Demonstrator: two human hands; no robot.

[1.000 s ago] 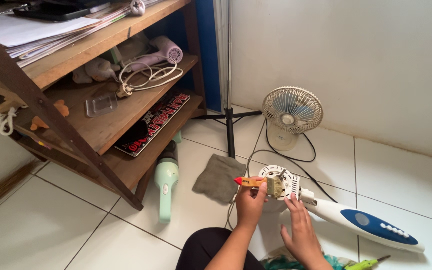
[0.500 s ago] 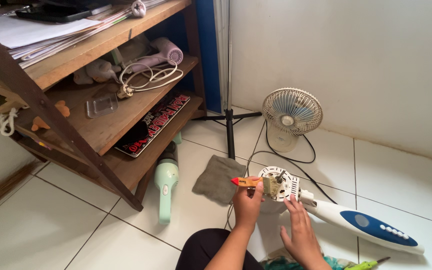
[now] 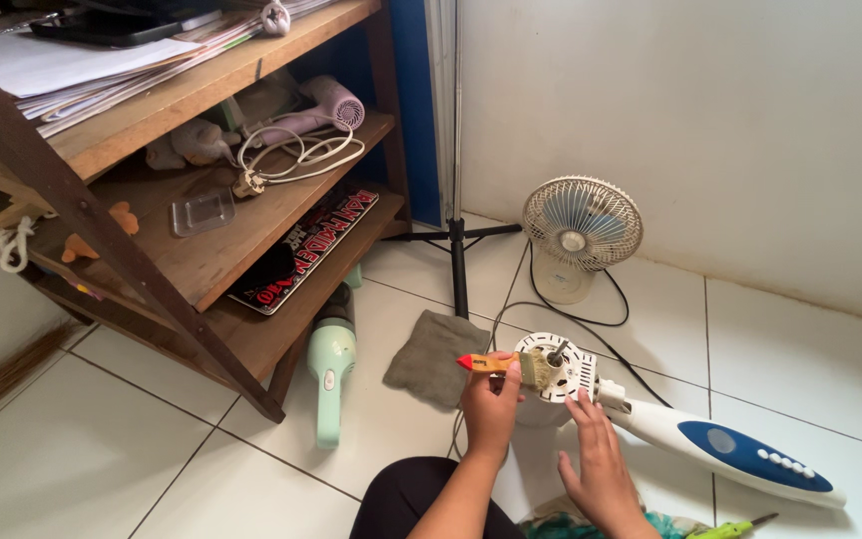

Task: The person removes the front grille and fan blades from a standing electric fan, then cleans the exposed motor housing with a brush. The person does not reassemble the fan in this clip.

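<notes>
My left hand [image 3: 491, 409] grips a small wooden paintbrush [image 3: 503, 365] with a red tip, its bristles resting against the white round motor housing [image 3: 557, 367] of a fan that lies on the floor. A short metal shaft sticks out of the middle of that housing. My right hand [image 3: 599, 464] lies with fingers spread against the lower right side of the housing, where it joins the white and blue fan body [image 3: 725, 449].
A grey cloth [image 3: 435, 355] lies left of the housing. A pale green handheld vacuum [image 3: 332, 364] rests by the wooden shelf [image 3: 202, 250]. A small desk fan [image 3: 581, 230], a tripod stand [image 3: 458, 240] and a black cord are behind. A green screwdriver [image 3: 730, 527] lies at lower right.
The brush has slid a little to the left across the housing, with my left hand. My right hand has stayed where it was.
</notes>
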